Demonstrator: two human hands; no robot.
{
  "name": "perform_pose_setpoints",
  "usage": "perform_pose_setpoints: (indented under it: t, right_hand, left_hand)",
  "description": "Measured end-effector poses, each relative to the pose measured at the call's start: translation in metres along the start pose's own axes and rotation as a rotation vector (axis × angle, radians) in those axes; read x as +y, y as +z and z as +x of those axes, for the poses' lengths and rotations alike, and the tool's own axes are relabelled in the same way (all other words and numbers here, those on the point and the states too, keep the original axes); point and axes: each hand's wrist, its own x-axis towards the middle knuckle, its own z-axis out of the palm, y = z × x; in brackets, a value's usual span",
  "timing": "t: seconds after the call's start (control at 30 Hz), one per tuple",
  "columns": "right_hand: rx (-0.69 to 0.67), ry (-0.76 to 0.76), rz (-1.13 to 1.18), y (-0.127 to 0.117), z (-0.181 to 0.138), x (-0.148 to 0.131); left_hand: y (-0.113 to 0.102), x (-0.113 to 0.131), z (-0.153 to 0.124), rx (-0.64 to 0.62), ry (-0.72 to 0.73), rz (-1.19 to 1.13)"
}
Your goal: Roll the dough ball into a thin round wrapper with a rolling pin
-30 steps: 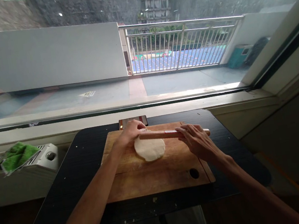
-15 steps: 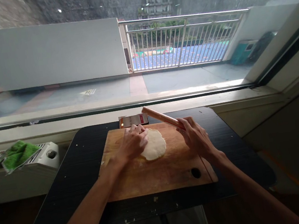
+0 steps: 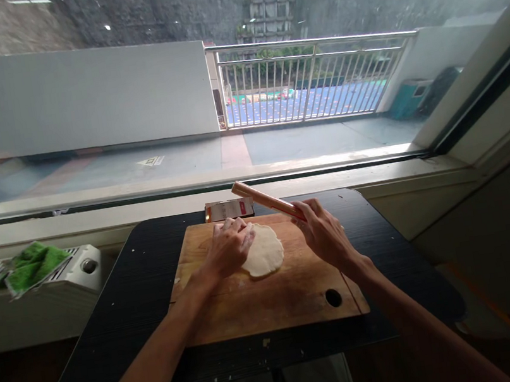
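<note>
A thin, roughly round sheet of dough (image 3: pixel 264 252) lies on a wooden cutting board (image 3: pixel 263 308). At its upper left edge is my left hand (image 3: pixel 230 245), closed with the fingers curled on the rim; the fingertips are partly hidden. My right hand (image 3: pixel 322 229) is wrapped round one end of a wooden rolling pin (image 3: pixel 266 199). The pin is tilted, its free end pointing up and left over the far side of the board, apart from the dough.
The board rests on a black table (image 3: pixel 130 286). Just beyond it is a phone (image 3: pixel 229 209) with a lit screen. A green cloth (image 3: pixel 37 265) drapes over a white radiator (image 3: pixel 88 260) at the left. Behind the table runs a window sill (image 3: pixel 166 207).
The free end of the rolling pin has shifted slightly left along with my right hand. My left hand stays at the dough's edge. The whole view has tipped slightly.
</note>
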Motion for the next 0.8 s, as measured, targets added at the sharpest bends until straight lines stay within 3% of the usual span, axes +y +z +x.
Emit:
perform_pose_setpoints:
  t: [0.23,0.43,0.53,0.67,0.8]
  right_hand:
    - [-0.041,0.031,0.032,-0.002,-0.005,-0.005]
    - [-0.014,0.009,0.076,0.008,-0.003,-0.010]
    - [-0.009,-0.002,0.081,0.015,0.000,-0.015]
    - [-0.047,-0.015,0.063,0.014,0.003,-0.025]
    - [-0.141,-0.020,0.081,0.011,0.003,-0.032]
  left_hand:
    - [-0.001,0.003,-0.007,0.007,-0.019,-0.059]
    - [-0.034,-0.003,-0.039,-0.108,0.233,-0.230]
    - [-0.042,-0.008,-0.045,-0.204,0.278,-0.257]
    - [-0.038,-0.009,-0.042,-0.254,0.303,-0.223]
    - [-0.030,-0.007,-0.040,-0.194,0.375,-0.203]
